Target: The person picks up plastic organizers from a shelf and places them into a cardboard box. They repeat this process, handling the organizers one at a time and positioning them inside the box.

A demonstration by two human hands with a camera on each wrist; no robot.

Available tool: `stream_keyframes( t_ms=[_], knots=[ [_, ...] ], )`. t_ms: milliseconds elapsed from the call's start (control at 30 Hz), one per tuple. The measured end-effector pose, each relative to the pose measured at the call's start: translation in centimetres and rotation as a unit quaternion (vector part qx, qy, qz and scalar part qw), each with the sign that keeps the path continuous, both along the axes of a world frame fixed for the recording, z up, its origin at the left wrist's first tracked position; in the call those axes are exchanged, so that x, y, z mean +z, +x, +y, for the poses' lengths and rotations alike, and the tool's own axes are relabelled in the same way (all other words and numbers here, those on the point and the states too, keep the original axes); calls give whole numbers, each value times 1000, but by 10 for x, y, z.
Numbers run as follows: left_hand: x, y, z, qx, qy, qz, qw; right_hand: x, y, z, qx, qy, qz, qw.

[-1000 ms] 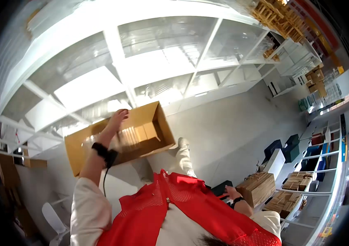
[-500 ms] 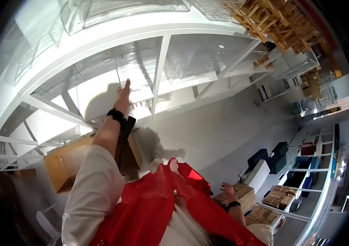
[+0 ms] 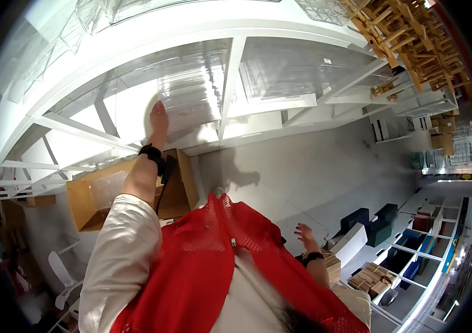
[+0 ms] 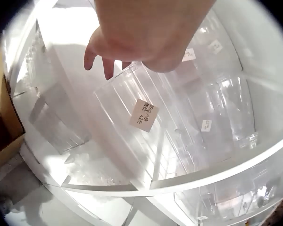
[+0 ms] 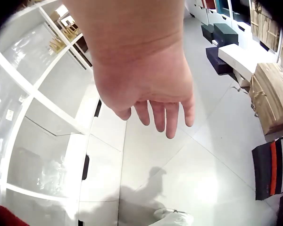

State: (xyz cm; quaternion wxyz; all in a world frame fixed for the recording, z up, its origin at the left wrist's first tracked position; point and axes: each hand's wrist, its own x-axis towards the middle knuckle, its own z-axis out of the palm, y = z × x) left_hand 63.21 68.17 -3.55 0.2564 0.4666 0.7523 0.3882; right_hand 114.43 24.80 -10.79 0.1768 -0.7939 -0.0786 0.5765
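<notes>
Left hand (image 3: 159, 117) raised to white shelving unit (image 3: 230, 77), fingers straight and spread, tips against near face of clear plastic bin (image 4: 146, 136); bin seated in shelf compartment, tilted, long axis running back into shelf, lying directly ahead of fingertips (image 4: 107, 68). Left hand far nearer than right. Paper label (image 4: 144, 115) on bin front, printed characters too small to read; similar small tags on neighbouring clear bins (image 4: 212, 108) to right, likewise illegible. Open cardboard box (image 3: 94, 194) below left forearm, near shelf. Right hand (image 5: 148, 89) low at person's right side, fingers relaxed and hanging, holding nothing, above grey floor (image 5: 188, 169); kraft-wrapped carton (image 5: 271, 96) and dark boxes (image 5: 224, 33) farther right.
</notes>
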Motion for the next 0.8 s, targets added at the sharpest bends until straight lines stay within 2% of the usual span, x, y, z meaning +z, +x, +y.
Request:
stream_keyframes(
  t_ms=[67, 100, 233, 333, 400, 467, 500, 600, 633, 700, 733, 767, 800],
  knots=[
    [4, -13, -8, 4, -38, 27, 999, -10, 3, -6, 7, 12, -7, 1000],
    [4, -14, -14, 44, -1, 9, 999, -15, 5, -9, 11, 17, -10, 1000],
    [1, -46, -30, 64, 8, -133, 989, 6, -7, -2, 21, -25, 7, 999],
    [-3, -67, -44, 147, -11, -104, 984, -4, -3, -18, 3, -40, 13, 999],
    [9, -75, -56, 155, -76, -272, 947, -20, 3, -25, -18, -64, 22, 998],
    [25, -69, -69, 173, -130, -450, 867, -27, 5, -32, -20, -62, 27, 998],
    [33, -62, -76, 197, -120, -509, 829, -29, 8, -32, -20, -62, 28, 998],
    [25, -57, -77, 145, -82, -646, 745, -38, 20, -16, 9, -80, 40, 996],
    [20, -59, -77, 83, -70, -679, 726, -35, 23, -4, 17, -77, 32, 996],
    [5, -64, -71, 132, -56, -661, 737, -24, 27, 35, 34, -75, 17, 997],
    [-1, -66, -72, 158, -51, -651, 741, -22, 32, 53, 57, -40, 8, 998],
    [3, -65, -76, 139, -37, -654, 742, -22, 39, 72, 81, -5, 1, 997],
    [12, -58, -81, 178, -20, -641, 747, -31, 51, 91, 126, 51, -1, 991]
  ],
)
